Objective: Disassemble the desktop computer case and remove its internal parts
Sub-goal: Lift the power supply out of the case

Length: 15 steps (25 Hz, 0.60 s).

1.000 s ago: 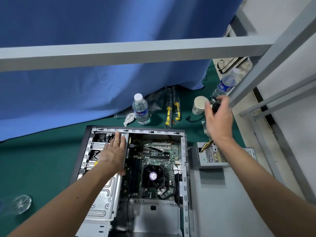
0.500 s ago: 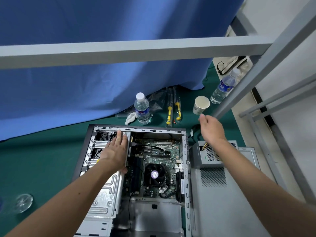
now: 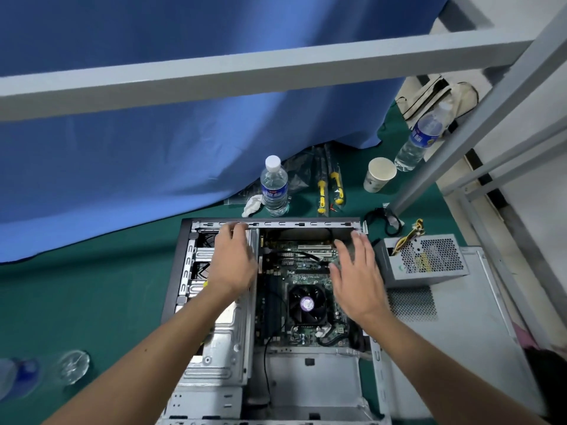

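Note:
An open desktop case (image 3: 276, 223) lies flat on the green mat. Its motherboard (image 3: 306, 271) shows inside, with a black CPU fan (image 3: 307, 304) in the middle. A silver drive cage (image 3: 222, 342) fills the case's left side. My left hand (image 3: 233, 261) rests on the top of that cage, its fingers reaching the case's far rim. My right hand (image 3: 357, 277) hovers with spread fingers over the motherboard's right part, holding nothing. A grey power supply (image 3: 426, 262) with yellow wires sits outside the case on the removed side panel (image 3: 454, 332).
Beyond the case stand a water bottle (image 3: 274, 187), a paper cup (image 3: 379, 174), a second bottle (image 3: 418, 139) and yellow-handled screwdrivers (image 3: 329, 191). A black cable (image 3: 386, 219) lies by a grey frame post (image 3: 460, 148). A crossbar (image 3: 245, 75) passes overhead. A blue curtain hangs behind.
My right hand has come back from the cup and bottle area at the far right and now hovers over the motherboard. My left hand slid slightly toward the case's far rim.

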Each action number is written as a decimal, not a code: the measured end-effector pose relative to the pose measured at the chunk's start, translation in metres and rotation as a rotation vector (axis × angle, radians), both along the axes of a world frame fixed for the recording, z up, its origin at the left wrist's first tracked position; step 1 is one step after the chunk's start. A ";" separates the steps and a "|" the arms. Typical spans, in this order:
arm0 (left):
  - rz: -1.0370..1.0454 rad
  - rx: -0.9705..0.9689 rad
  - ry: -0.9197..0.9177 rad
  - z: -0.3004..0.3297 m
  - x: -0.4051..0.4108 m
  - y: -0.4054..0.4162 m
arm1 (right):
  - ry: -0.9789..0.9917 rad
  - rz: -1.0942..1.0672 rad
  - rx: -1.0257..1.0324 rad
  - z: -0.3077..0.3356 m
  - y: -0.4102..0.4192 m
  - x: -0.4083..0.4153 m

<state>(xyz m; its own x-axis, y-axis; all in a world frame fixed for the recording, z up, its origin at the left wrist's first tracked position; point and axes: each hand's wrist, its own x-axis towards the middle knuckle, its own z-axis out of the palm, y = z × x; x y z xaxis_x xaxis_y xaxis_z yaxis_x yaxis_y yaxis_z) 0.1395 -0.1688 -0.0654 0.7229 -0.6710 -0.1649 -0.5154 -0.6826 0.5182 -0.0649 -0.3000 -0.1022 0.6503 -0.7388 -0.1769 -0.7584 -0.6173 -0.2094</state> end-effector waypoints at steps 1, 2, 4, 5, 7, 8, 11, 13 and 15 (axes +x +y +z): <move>0.054 -0.044 -0.007 -0.005 0.003 -0.004 | 0.005 -0.006 -0.009 -0.001 0.000 0.002; 0.089 -0.064 -0.009 -0.010 0.008 -0.010 | 0.012 -0.008 -0.027 -0.001 0.000 0.003; 0.083 -0.062 -0.071 -0.020 0.017 -0.023 | 0.024 -0.003 -0.074 -0.002 0.000 0.003; 0.037 -0.037 -0.131 -0.027 0.020 -0.029 | 0.028 0.000 -0.094 -0.003 0.001 0.003; -0.050 -0.006 -0.234 -0.038 0.022 -0.035 | 0.023 0.005 -0.120 -0.003 0.001 0.003; -0.043 -0.020 -0.264 -0.042 0.021 -0.035 | 0.023 0.013 -0.122 -0.004 0.002 0.002; 0.033 -0.099 -0.332 -0.052 0.022 -0.034 | 0.004 0.032 -0.150 -0.005 0.001 0.002; 0.049 -0.109 -0.346 -0.056 0.024 -0.034 | -0.019 0.040 -0.165 -0.007 0.000 0.002; 0.042 -0.086 -0.340 -0.058 0.024 -0.035 | -0.036 0.050 -0.190 -0.007 -0.001 0.001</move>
<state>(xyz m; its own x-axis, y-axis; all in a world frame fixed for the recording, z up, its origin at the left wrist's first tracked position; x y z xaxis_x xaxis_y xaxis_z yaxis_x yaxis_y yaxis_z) 0.1637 -0.2038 -0.1238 0.7538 -0.6408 0.1456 -0.6408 -0.6679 0.3785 -0.0636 -0.3007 -0.1090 0.6903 -0.7234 -0.0133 -0.7200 -0.6850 -0.1114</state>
